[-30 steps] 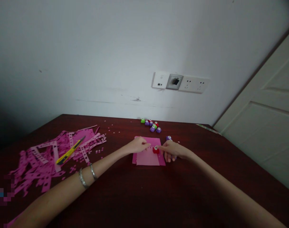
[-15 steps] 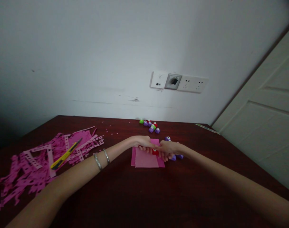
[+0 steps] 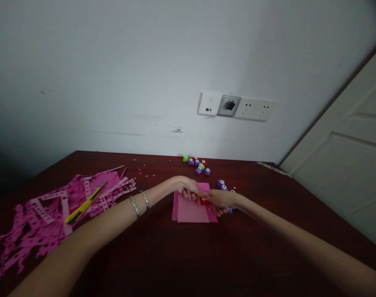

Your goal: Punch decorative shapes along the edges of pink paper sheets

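Over a small stack of pink paper (image 3: 192,213), my two hands meet at a red paper punch (image 3: 203,201). My left hand (image 3: 188,189) is closed, its thumb side reaching onto the punch from the left. From the right, my right hand (image 3: 221,199) is closed around the same punch, with its fingers curled. Much of the punch is hidden by the fingers, and I cannot tell whether paper sits in its slot. Close to my right hand stand several purple paper punches (image 3: 222,187), some partly covered by it.
A heap of punched pink paper strips (image 3: 48,214) spreads over the table's left side, a yellow utility knife (image 3: 86,204) lying on it. Further back stand several green, red and purple punches (image 3: 199,168). A thin pale strip (image 3: 273,168) lies back right, below the wall sockets (image 3: 254,109).
My hands stay together at the red punch, with the left thumb side shifted slightly and the right hand a little lower. The view has moved slightly, and more purple punches show behind my right hand.
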`<state>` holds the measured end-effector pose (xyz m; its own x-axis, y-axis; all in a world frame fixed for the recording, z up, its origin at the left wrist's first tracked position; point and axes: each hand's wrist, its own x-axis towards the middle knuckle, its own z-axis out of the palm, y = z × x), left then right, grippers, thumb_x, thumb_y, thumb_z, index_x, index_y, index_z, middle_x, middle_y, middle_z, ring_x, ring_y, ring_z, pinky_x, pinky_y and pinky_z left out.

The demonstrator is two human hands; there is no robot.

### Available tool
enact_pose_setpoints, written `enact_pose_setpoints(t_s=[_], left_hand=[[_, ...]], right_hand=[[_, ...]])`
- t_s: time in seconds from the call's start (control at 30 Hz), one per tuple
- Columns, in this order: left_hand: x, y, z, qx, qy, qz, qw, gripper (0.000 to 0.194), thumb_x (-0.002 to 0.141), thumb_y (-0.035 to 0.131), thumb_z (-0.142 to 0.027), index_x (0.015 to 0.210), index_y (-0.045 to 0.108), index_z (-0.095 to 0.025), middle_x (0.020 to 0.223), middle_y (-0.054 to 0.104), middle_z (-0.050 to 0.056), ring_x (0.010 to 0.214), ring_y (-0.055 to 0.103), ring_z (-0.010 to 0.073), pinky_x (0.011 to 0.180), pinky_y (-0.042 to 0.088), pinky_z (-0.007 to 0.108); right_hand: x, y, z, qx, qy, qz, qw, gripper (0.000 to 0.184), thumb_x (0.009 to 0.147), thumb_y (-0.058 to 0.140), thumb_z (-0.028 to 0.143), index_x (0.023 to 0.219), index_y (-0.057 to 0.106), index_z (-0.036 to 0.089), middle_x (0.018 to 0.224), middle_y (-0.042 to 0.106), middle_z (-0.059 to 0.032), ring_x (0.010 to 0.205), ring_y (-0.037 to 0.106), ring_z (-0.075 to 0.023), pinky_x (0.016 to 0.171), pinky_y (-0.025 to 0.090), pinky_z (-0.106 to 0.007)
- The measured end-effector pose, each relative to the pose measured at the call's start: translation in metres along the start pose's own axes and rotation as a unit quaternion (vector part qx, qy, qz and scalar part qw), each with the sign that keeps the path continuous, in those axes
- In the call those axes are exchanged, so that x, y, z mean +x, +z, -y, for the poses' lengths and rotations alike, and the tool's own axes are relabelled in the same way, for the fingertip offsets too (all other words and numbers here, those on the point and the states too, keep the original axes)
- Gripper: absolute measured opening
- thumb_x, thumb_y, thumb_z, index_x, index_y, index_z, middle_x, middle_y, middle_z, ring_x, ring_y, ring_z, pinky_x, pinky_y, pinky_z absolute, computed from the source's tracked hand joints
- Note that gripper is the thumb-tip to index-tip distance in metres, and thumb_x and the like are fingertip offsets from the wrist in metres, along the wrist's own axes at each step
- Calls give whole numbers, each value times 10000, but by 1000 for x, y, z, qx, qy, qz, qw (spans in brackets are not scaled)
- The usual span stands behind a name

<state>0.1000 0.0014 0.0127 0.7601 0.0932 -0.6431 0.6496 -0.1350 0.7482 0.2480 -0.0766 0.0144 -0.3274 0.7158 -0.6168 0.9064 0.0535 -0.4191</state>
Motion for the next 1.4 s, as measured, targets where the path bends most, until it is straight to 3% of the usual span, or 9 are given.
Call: enact_pose_setpoints(t_s=[0.33, 0.5, 0.6, 0.7, 0.77, 0.9, 1.0, 1.17, 1.4], left_hand=[[-1, 1, -7, -11, -55, -16, 998, 409, 682, 593, -578, 601, 646, -181, 485, 270, -28, 409, 152, 53, 374, 160, 215], [-13, 13, -12, 68, -39, -171, 982, 395, 673, 609, -540, 616, 610, -149, 512, 426, -16, 406, 301, 57, 400, 229, 233], [-25, 26, -13, 183, -12, -310, 933, 371, 697, 574, -502, 618, 598, -140, 541, 488, -1, 468, 413, 87, 465, 314, 249], [-36, 45, -8, 298, -5, -440, 847, 339, 757, 501, -465, 683, 620, -156, 663, 577, 31, 589, 503, 130, 538, 353, 263], [-41, 60, -3, 349, -6, -484, 803, 328, 801, 451, -437, 750, 623, -162, 747, 609, 51, 676, 541, 161, 587, 374, 279], [-43, 85, 7, 408, 33, -444, 797, 258, 828, 457, -350, 903, 592, -144, 919, 612, 89, 852, 554, 196, 681, 400, 289], [-42, 91, 12, 405, 43, -399, 822, 271, 811, 510, -339, 971, 562, -127, 975, 597, 97, 897, 543, 205, 723, 400, 291], [-41, 86, 15, 342, 23, -378, 860, 321, 790, 546, -329, 1028, 522, -115, 1011, 579, 100, 877, 543, 197, 711, 398, 284], [-40, 83, 18, 282, 20, -364, 887, 358, 764, 570, -357, 1043, 500, -144, 1025, 570, 83, 898, 533, 191, 720, 390, 270]], right_hand=[[-10, -3, 15, 36, 67, -13, 997, 510, 949, 197, 389, 820, 600, 104, 413, 457, 19, 288, 334, -61, 338, 282, -184], [-14, -6, 15, 18, 55, -47, 997, 419, 937, 280, 364, 848, 605, 114, 411, 467, 18, 319, 383, -83, 362, 308, -197], [-14, 0, 10, -12, 42, -123, 991, 476, 920, 299, 426, 767, 623, 113, 422, 486, -7, 355, 438, -102, 399, 338, -213], [-16, 8, 5, -24, 37, -213, 976, 478, 898, 338, 464, 725, 630, 126, 442, 530, -31, 389, 479, -120, 436, 349, -225], [-21, 12, 3, -11, 40, -276, 960, 475, 893, 348, 467, 704, 623, 129, 461, 552, -42, 411, 496, -127, 450, 347, -229], [-37, 13, -1, -1, -14, -365, 931, 364, 842, 464, 439, 686, 614, 147, 569, 608, -42, 520, 547, -143, 515, 369, -234], [-45, 15, -6, -17, -84, -353, 932, 202, 770, 582, 350, 813, 635, 160, 730, 639, -40, 619, 565, -152, 566, 397, -238], [-38, 24, -8, -50, -165, -330, 928, 323, 729, 614, 205, 1046, 603, 148, 1037, 586, -97, 889, 557, -194, 788, 417, -291], [-27, 22, -6, -81, -155, -311, 934, 162, 758, 566, 147, 908, 624, 122, 955, 600, -97, 863, 561, -191, 770, 405, -273]])
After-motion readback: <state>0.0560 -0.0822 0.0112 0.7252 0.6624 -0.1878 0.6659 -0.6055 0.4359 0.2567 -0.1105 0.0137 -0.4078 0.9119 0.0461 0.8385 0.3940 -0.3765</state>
